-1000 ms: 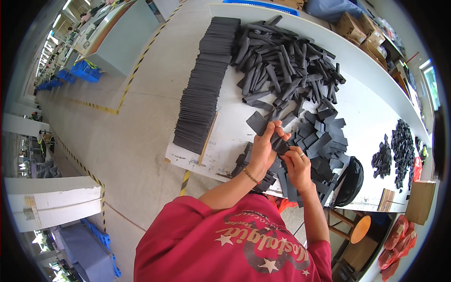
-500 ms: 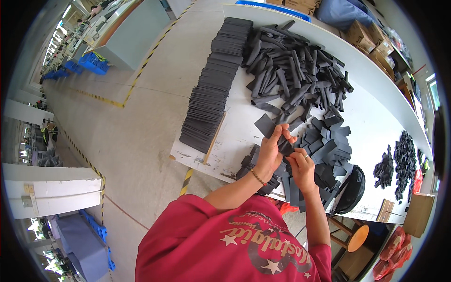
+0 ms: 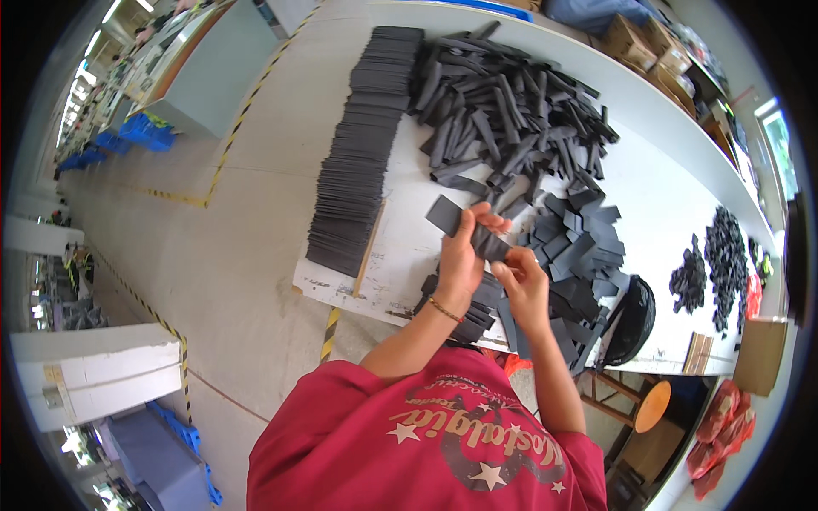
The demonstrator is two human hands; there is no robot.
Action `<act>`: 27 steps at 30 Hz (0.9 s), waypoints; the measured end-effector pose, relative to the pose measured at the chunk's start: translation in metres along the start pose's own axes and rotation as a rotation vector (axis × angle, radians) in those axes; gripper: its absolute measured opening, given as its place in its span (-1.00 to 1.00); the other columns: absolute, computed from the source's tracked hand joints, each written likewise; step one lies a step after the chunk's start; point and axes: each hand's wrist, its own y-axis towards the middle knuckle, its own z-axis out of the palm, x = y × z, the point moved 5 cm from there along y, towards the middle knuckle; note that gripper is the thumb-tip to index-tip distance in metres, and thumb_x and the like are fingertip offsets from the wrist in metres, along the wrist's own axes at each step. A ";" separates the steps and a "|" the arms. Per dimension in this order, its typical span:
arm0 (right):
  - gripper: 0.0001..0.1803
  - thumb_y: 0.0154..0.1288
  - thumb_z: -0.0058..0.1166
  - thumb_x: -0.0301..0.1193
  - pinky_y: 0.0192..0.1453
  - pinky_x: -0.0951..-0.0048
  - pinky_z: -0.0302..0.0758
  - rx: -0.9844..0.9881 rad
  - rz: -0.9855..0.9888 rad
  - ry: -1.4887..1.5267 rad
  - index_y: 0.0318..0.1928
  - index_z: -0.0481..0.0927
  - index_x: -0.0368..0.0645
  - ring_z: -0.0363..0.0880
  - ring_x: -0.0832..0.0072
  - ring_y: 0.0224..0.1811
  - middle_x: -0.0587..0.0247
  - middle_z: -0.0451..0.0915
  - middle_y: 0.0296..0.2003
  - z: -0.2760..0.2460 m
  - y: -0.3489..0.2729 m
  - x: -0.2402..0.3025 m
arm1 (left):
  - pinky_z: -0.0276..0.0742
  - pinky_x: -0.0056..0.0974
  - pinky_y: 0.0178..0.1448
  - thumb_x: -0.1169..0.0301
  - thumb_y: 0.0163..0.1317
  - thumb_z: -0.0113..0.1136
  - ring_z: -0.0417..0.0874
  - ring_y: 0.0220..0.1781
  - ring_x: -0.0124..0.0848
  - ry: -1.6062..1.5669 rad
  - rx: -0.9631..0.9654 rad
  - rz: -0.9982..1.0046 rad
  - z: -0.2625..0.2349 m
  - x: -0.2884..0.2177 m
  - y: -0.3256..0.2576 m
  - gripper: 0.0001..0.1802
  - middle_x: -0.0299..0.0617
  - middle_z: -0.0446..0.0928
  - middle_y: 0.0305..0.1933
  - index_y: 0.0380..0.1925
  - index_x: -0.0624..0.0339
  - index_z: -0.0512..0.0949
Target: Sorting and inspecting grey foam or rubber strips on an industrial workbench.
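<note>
My left hand [image 3: 463, 255] is closed round a flat black strip [image 3: 444, 215], whose square end sticks out past the thumb. At the strip's other end, my right hand [image 3: 526, 285] pinches with curled fingers, slightly blurred. Both hands are above the near part of the white table [image 3: 396, 247]. Under and beside them lie a small stack of flat black pieces [image 3: 481, 302] and a loose heap of flat black pieces [image 3: 575, 247]. Beyond the hands is a large pile of rolled or folded black pieces [image 3: 511, 111].
A long, tight row of black pieces [image 3: 358, 145] runs along the table's left side. A black bag [image 3: 632, 319] sits at the near right edge, above a wooden stool [image 3: 652, 404]. Small dark heaps [image 3: 724, 255] lie farther right. Cardboard boxes [image 3: 635, 38] stand behind the table's raised back edge.
The whole view has shifted, so the table and hands appear farther left. My left hand still holds the strip; my right fingers have moved slightly at its end.
</note>
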 end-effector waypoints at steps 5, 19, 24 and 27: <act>-0.87 0.22 0.25 -0.56 -0.28 0.67 0.33 -0.212 0.036 0.233 -0.38 0.52 -0.25 0.33 0.73 -0.35 0.40 0.48 -0.25 0.004 -0.011 -0.003 | 0.37 0.01 0.39 0.15 0.43 0.01 0.58 0.13 -0.04 -0.071 0.032 0.033 0.004 -0.015 0.013 -0.58 0.00 0.61 -0.15 -0.03 0.36 0.44; -0.90 0.21 0.25 -0.51 -0.38 0.55 0.34 -0.196 -0.055 -0.184 -0.36 0.66 -0.33 0.44 0.60 -0.48 0.32 0.53 -0.54 -0.009 -0.018 0.012 | 0.22 0.02 0.49 0.25 0.46 -0.06 0.43 0.30 -0.06 -0.156 0.105 -0.120 -0.028 -0.001 0.014 -0.63 0.00 0.53 0.11 0.11 0.27 0.39; -0.89 0.22 0.23 -0.51 -0.41 0.55 0.30 -0.123 0.086 -0.166 -0.33 0.66 -0.34 0.36 0.66 -0.49 0.32 0.46 -0.55 -0.014 -0.023 -0.032 | 0.33 -0.04 0.44 0.30 0.48 -0.09 0.48 0.26 -0.08 -0.220 -0.126 -0.136 -0.077 -0.002 0.023 -0.66 0.03 0.56 0.06 0.10 0.31 0.39; -0.84 0.19 0.28 -0.45 -0.42 0.49 0.39 -0.085 0.359 -0.069 -0.31 0.68 -0.33 0.44 0.64 -0.51 0.28 0.50 -0.58 -0.032 -0.040 -0.080 | 0.45 -0.15 0.30 0.32 0.46 -0.03 0.64 0.04 -0.19 0.002 -0.220 0.233 -0.137 -0.053 0.043 -0.68 -0.02 0.63 -0.11 0.06 0.31 0.44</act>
